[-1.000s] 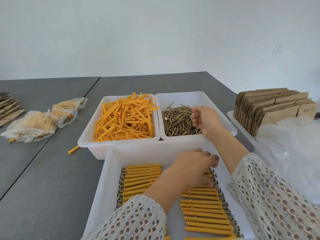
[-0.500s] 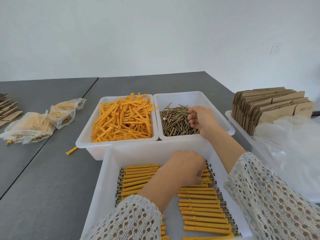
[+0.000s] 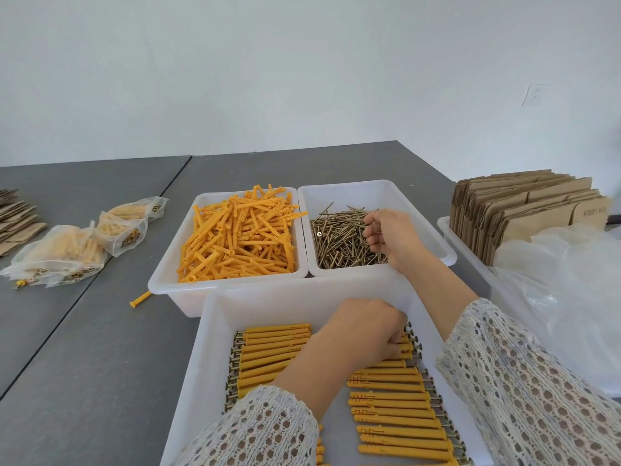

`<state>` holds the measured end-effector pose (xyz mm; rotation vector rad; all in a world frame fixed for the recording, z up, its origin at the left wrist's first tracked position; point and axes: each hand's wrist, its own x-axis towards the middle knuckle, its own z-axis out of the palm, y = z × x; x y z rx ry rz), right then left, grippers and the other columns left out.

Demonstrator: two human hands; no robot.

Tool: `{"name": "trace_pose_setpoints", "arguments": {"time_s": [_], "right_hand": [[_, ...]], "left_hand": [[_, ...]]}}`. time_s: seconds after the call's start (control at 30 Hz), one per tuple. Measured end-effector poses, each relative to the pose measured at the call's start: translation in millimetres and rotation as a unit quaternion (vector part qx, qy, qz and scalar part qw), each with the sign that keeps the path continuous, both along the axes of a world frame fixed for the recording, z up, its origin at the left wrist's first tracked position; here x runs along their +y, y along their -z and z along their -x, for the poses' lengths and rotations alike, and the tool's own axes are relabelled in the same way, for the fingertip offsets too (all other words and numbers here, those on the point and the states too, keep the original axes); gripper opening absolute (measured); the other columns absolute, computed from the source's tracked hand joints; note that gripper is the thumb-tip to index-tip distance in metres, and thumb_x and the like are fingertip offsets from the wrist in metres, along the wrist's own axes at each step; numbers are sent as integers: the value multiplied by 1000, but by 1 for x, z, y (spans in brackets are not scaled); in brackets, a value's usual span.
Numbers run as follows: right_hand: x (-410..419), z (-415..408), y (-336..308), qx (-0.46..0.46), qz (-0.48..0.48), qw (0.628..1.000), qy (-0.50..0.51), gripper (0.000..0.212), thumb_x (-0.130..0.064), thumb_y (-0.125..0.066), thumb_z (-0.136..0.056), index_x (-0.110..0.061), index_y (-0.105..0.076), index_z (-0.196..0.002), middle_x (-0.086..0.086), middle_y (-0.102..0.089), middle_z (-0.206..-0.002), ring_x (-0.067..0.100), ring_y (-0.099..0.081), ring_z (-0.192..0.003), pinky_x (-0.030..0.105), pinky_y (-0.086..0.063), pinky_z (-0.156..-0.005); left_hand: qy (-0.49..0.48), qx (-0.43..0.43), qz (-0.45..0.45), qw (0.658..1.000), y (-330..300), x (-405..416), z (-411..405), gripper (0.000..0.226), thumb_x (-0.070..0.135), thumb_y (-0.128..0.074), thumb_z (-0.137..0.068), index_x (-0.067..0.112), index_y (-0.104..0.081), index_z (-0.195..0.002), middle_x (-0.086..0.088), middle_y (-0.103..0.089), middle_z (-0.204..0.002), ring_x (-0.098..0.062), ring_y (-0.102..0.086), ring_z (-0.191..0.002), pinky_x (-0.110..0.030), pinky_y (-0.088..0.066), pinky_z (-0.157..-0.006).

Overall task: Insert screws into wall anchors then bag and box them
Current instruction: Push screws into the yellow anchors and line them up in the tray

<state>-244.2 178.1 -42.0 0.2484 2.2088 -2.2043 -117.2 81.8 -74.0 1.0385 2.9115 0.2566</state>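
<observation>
The right hand was held over the loose screws, its fingers curled, seemingly gathering some. The left hand, fingers curled onto the assembled anchors, apparently steadied the rows. Loose anchors lay left of the right fingers.

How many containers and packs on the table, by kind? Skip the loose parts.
White bins with parts: 3
White tray of flat cartons: 1
Filled clear bags: 3, as far as the overlap lets me tell
Stacks of flat cartons: 2, one in the tray, one at the left edge
Total: 9
</observation>
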Motion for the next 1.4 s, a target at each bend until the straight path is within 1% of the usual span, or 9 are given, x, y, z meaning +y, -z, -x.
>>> {"name": "trace_pose_setpoints", "arguments": {"time_s": [0.27, 0.5, 0.6, 0.73, 0.9, 0.97, 1.07, 1.23, 1.4], "right_hand": [[-2, 0, 3, 30, -52, 998, 5, 27, -7, -37, -95, -8, -60, -82, 5, -57, -60, 15, -48, -46, 20, -39, -42], [-10, -7, 9, 90, -346, 933, -29, 21, -11, -43, -90, -14, -45, -69, 0, -47, -65, 17, -42, -59, 25, -33, -50], [-17, -9, 9, 53, -477, 868, -123, 20, -22, -48, -93, -11, -58, -107, 11, -56, -115, 29, -58, -96, 33, -48, -77], [-23, -10, 8, -7, -569, 806, -165, 39, -36, -49, -95, -16, -52, -129, 18, -15, -155, 41, -48, -122, 49, -43, -102], [-24, -15, 4, -45, -583, 796, -159, 37, -38, -48, -94, -8, -56, -115, 18, -34, -140, 39, -47, -119, 45, -43, -97], [-24, -14, 7, -22, -557, 814, -165, 27, -33, -48, -95, -9, -55, -85, 8, -56, -98, 30, -57, -92, 37, -46, -77], [-22, -11, 9, 4, -541, 829, -143, 33, -26, -49, -94, -13, -41, -65, 0, -45, -64, 19, -43, -59, 29, -34, -54], [-21, -10, 8, 6, -559, 813, -160, 27, -26, -49, -94, -13, -45, -71, 0, -48, -69, 17, -45, -61, 29, -32, -52], [-21, -7, 7, -24, -539, 816, -208, 25, -35, -49, -96, -14, -39, -105, 0, -49, -91, 18, -48, -80, 29, -34, -58]], "left_hand": [[-36, 126, -164, 978, -25, -18, 6, 32, 42, -46, -99, 20, -52, -76, 6, -53, -66, -12, -49, -63, -32, -41, -59], [-244, 305, -253, 885, -41, -71, 23, 16, 22, -48, -99, 23, -63, -94, 10, -62, -89, -15, -54, -85, -32, -47, -61], [-409, 246, -166, 863, -35, -97, 31, 29, 26, -50, -96, 22, -59, -124, -2, -57, -124, -25, -47, -116, -40, -45, -90], [-523, 54, -82, 847, -28, -119, 33, 44, 41, -46, -99, 23, -48, -139, -14, -32, -152, -38, -22, -142, -53, -27, -112], [-508, -5, -39, 860, -27, -123, 36, 45, 48, -35, -101, 33, -50, -140, -12, -19, -162, -38, -7, -149, -56, -15, -116], [-508, -17, -26, 861, -26, -124, 38, 47, 51, -31, -101, 35, -50, -141, -11, -14, -164, -37, -4, -150, -57, -14, -116], [-509, -31, -9, 860, -27, -127, 41, 51, 53, -29, -100, 33, -50, -143, -11, -14, -164, -37, -4, -149, -56, -16, -116], [-521, -34, -4, 853, -31, -130, 44, 51, 52, -31, -99, 31, -51, -141, -13, -20, -160, -38, -5, -147, -56, -17, -114], [-517, -20, -4, 856, -31, -132, 44, 44, 46, -32, -100, 27, -56, -131, -17, -33, -152, -40, -14, -144, -55, -21, -113]]}}
